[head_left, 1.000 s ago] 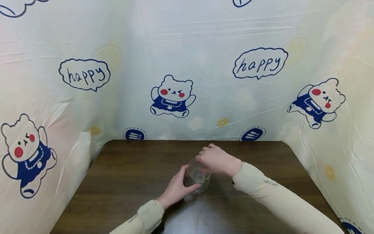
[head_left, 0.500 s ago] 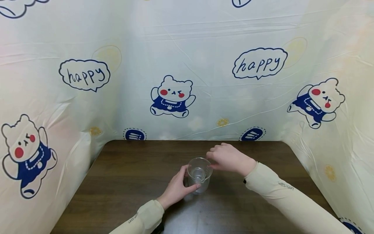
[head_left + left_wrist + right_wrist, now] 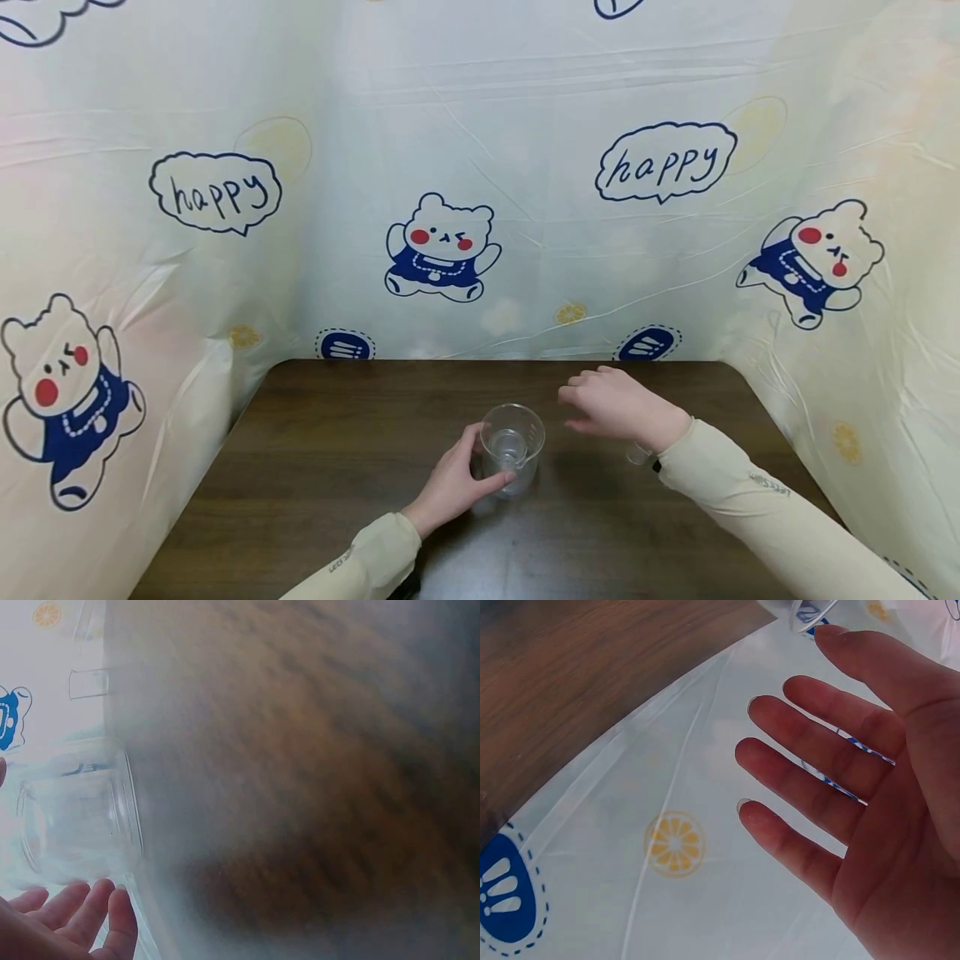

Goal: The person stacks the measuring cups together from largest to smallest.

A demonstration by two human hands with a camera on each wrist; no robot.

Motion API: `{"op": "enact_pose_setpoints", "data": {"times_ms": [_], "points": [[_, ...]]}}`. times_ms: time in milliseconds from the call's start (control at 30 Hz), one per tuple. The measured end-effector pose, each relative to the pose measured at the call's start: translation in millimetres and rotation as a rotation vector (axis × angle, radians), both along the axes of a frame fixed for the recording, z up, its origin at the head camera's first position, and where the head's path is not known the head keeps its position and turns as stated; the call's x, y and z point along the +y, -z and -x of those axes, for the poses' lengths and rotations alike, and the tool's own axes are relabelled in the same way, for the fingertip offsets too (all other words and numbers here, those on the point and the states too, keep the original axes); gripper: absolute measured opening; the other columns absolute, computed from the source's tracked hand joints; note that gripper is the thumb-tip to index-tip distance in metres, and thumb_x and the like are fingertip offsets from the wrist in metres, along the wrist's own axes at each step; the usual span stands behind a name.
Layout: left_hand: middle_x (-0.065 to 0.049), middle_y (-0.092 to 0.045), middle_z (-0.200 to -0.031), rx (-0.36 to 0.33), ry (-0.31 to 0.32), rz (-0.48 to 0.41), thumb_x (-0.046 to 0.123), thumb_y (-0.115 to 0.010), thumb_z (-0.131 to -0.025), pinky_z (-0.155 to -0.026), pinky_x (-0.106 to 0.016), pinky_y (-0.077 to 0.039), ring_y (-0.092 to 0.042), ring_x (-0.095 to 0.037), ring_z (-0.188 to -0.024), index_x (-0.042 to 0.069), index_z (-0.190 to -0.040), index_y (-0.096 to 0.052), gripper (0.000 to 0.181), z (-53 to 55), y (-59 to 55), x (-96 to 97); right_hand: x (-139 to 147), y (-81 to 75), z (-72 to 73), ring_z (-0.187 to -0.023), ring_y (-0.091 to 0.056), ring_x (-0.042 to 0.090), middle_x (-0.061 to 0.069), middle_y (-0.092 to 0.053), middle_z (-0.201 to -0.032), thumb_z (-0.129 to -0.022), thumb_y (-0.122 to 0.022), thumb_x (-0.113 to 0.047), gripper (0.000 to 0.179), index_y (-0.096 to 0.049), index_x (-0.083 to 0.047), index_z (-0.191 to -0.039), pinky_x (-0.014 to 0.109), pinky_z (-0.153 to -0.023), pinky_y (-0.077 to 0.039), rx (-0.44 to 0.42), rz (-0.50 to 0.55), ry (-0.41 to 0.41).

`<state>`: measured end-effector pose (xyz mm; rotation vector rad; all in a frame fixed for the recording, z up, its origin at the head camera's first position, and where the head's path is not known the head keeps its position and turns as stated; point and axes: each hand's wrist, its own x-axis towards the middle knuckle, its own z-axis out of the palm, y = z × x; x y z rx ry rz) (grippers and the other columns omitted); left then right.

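A clear glass beaker (image 3: pixel 528 475) stands upright on the table, with my left hand (image 3: pixel 450 483) curled round its near left side. Through its wall shows what looks like a smaller clear vessel (image 3: pixel 510 447) inside. The left wrist view has the beaker (image 3: pixel 75 817) too, with the fingertips along its lower side. To the right of the beaker and apart from it, my right hand (image 3: pixel 618 404) hovers above the table. In the right wrist view the right hand (image 3: pixel 870 772) has its fingers spread and relaxed, with nothing in them.
Another small clear glass vessel (image 3: pixel 638 454) is on the table, partly hidden by the right wrist. The dark wooden table (image 3: pixel 322 467) ends at a printed cloth backdrop (image 3: pixel 442 83), which also rises along both sides.
My right hand has come away from the beaker's mouth and moved to the right. This uncovers the rim and the small vessel beneath the right wrist. The left hand stays on the beaker.
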<state>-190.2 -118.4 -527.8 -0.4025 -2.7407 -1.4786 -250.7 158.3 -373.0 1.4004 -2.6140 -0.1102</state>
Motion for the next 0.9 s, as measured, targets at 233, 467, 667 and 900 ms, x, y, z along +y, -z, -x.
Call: {"op": "enact_pose_setpoints", "data": {"times_ms": [233,467,667,900], "points": [[-0.002,-0.065,-0.118,0.003,0.001,-0.007,0.052,-0.084,-0.085,-0.092,-0.047,-0.05,-0.061,-0.023,-0.115,0.015,-0.146,-0.046,0.081,1.0,-1.6,-0.7,19.1,-1.1,-0.3,-0.087,-0.069,0.019,-0.003,-0.072,-0.092,-0.087,-0.085,-0.026,0.018,-0.075,-0.017,-0.099,0.038,-0.074,-0.055,-0.034,-0.01,0.046],[-0.002,-0.066,-0.117,0.008,-0.005,-0.01,0.051,-0.085,-0.084,-0.092,-0.047,-0.049,-0.062,-0.023,-0.114,0.015,-0.145,-0.047,0.081,0.9,-2.8,-0.5,38.5,5.9,0.0,-0.087,-0.07,0.02,-0.001,-0.072,-0.094,-0.086,-0.085,-0.026,0.019,-0.075,-0.016,-0.099,0.04,-0.074,-0.055,-0.054,-0.029,0.101],[-0.001,-0.066,-0.116,0.007,-0.006,-0.01,0.05,-0.086,-0.084,-0.092,-0.046,-0.049,-0.061,-0.022,-0.113,0.014,-0.145,-0.047,0.08,-0.6,-3.3,0.2,52.6,11.9,0.7,-0.083,-0.07,0.022,0.0,-0.072,-0.093,-0.086,-0.086,-0.025,0.02,-0.074,-0.015,-0.099,0.041,-0.072,-0.057,-0.08,-0.041,0.142],[-0.001,-0.066,-0.116,0.01,-0.007,-0.004,0.049,-0.086,-0.084,-0.092,-0.045,-0.049,-0.061,-0.021,-0.113,0.014,-0.145,-0.047,0.081,-2.1,-2.4,0.5,63.8,18.1,-1.2,-0.076,-0.066,0.019,-0.002,-0.068,-0.088,-0.085,-0.087,-0.027,0.021,-0.073,-0.015,-0.097,0.039,-0.069,-0.056,-0.112,-0.066,0.181]]}}
